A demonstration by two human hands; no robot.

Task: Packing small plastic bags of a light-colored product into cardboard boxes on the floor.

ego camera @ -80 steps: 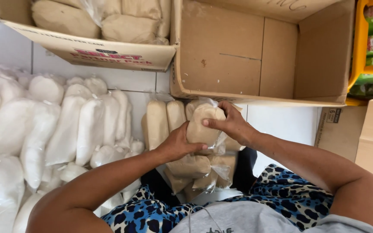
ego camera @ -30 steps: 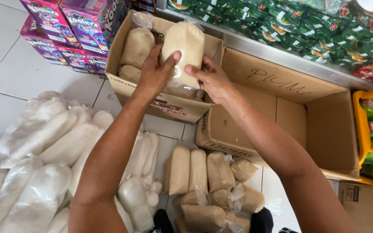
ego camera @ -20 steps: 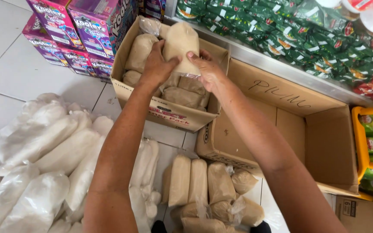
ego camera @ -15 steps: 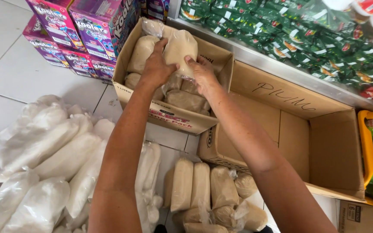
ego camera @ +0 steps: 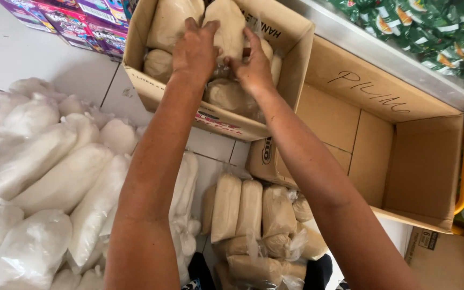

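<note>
We hold a tan bag [ego camera: 231, 27] upright in the carton [ego camera: 275, 32] at upper centre. Left hand [ego camera: 195, 51] and right hand [ego camera: 253, 67] have fingers spread and pressed on its sides. Risk: the bag tips onto its neighbours, or the thin plastic tears, if we push it down unevenly.

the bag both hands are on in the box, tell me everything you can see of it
The bag is a clear plastic pouch packed full of a pale beige powder, plump and oblong. It stands roughly upright in the open cardboard box, among similar bags. The left hand presses its left side; the right hand grips its right side.
</note>
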